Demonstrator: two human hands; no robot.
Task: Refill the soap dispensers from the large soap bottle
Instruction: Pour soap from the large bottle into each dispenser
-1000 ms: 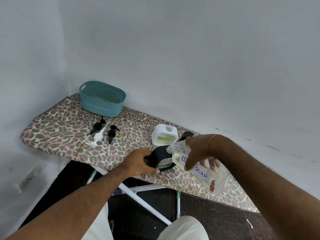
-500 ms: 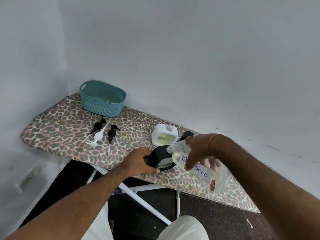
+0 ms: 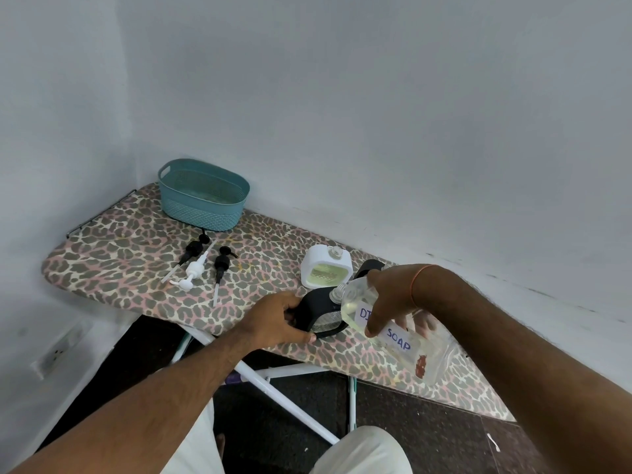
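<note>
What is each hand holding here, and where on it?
The right hand grips the large soap bottle around its upper body, tilted neck-down. The left hand holds the black dispenser by its left side.

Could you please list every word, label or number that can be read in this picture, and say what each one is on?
"DI" then "SOAP": handwritten in blue on a white label on the large clear soap bottle; the right hand covers the rest of the first word.
Small red mark lower on the same bottle: too blurred to read.
No other text can be seen.
</note>
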